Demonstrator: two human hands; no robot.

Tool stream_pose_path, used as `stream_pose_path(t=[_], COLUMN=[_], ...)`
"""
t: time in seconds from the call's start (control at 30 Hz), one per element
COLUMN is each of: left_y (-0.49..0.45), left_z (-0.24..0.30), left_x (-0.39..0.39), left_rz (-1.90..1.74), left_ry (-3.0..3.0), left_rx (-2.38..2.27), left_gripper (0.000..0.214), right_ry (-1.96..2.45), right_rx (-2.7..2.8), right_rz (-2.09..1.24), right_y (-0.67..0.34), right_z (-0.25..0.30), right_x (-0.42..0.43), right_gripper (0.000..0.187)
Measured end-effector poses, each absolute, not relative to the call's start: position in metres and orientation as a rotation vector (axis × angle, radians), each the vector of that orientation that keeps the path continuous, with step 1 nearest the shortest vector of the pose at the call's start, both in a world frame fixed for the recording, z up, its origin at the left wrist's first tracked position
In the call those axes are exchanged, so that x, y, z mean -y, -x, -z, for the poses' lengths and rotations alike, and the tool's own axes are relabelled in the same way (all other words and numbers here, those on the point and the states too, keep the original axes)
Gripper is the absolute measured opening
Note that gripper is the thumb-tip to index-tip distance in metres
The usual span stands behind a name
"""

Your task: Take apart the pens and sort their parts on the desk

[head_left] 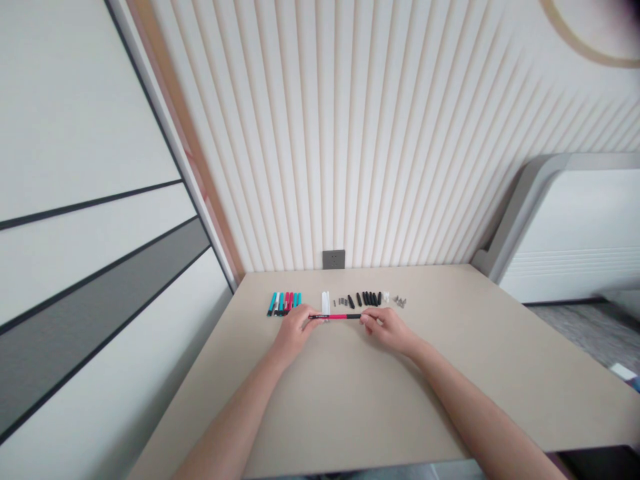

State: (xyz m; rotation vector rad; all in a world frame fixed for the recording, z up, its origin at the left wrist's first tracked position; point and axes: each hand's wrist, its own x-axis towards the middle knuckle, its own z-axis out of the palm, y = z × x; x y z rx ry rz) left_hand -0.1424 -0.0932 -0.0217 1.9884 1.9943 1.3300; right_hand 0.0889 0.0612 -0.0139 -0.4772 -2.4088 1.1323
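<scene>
A red-and-black pen (337,317) lies level between my two hands, above the table. My left hand (296,328) pinches its left end, and my right hand (384,327) grips the black right end. Behind my left hand is a row of blue, red and white pen barrels (286,302) with dark ends. Several thin white refills (325,301) stand in a group just beyond the pen. Black pen parts (369,299) line up beyond my right hand. Small grey springs (343,302) lie between the refills and the black parts.
The beige table (340,400) reaches back to a ribbed white wall (320,133) with a dark socket (334,259). Small white pieces (386,296) and grey metal bits (400,301) lie at the right end of the row. A white cabinet (90,300) borders the left side.
</scene>
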Motion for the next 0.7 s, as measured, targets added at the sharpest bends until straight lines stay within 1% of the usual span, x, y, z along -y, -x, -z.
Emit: stream_pose_path(t=[0.13, 0.27, 0.37, 0.47, 0.6, 0.7], left_y=[0.143, 0.141, 0.136, 0.13, 0.122, 0.116], left_z=[0.019, 0.021, 0.024, 0.026, 0.026, 0.024], left_x=[0.094, 0.092, 0.087, 0.083, 0.08, 0.081], left_rz=[-1.348, -1.495, -1.62, -1.716, -1.752, -1.725], left_ry=[-2.05, -1.894, -1.649, -1.426, -1.255, -1.233], left_rx=[-1.953, -1.951, -1.945, -1.824, -1.601, -1.496], left_gripper=[0.016, 0.013, 0.026, 0.041, 0.057, 0.066], right_ry=[0.53, 0.463, 0.393, 0.363, 0.331, 0.333], right_rx=[2.378, 2.372, 2.411, 2.437, 2.459, 2.479], right_rz=[-1.499, -1.553, -1.583, -1.595, -1.525, -1.474], right_y=[-0.092, -0.092, -0.088, -0.082, -0.076, -0.073], right_z=[0.013, 0.007, 0.006, 0.008, 0.014, 0.017], right_x=[-0.06, -0.055, -0.046, -0.038, -0.031, -0.028], right_gripper=[0.054, 0.052, 0.048, 0.047, 0.044, 0.041])
